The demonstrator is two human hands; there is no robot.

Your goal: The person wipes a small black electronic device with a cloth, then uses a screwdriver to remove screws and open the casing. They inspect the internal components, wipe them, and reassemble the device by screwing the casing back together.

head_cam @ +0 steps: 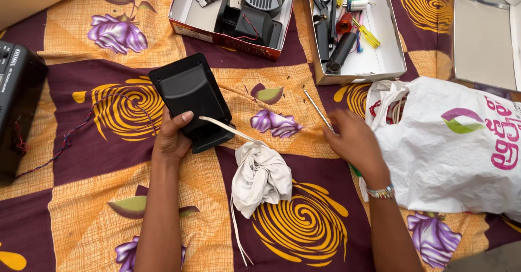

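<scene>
Two hands at work on a patterned cloth

The left hand [172,138] has its fingers clamped on a smooth black plastic casing [191,99] at the middle of the maroon-and-orange cloth [103,158]. The right hand [355,142] pinches a thin metal rod [318,110], beside a crumpled white rag [261,177] and a white plastic bag [450,147].
</scene>
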